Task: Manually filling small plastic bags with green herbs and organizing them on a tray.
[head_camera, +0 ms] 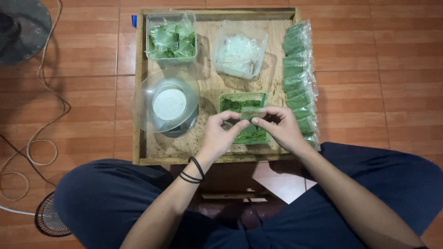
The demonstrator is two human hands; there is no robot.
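Both hands meet over a clear rectangular tub of green powder [240, 105] on a low wooden tray table [212, 87]. My left hand [221, 133] and my right hand [279, 128] pinch a small clear plastic bag [249, 115] between thumbs and fingers, holding it just above the tub. Black bands circle my left wrist. I cannot tell how much powder is in the bag.
A scale with a clear bowl [167, 102] stands at the tray's left. Behind are a tub of folded green-filled bags [171, 38] and a tub of empty bags [240, 51]. A row of filled green packets [299, 78] lines the right edge. A fan [20, 27] and cords [32, 147] lie on the tiled floor.
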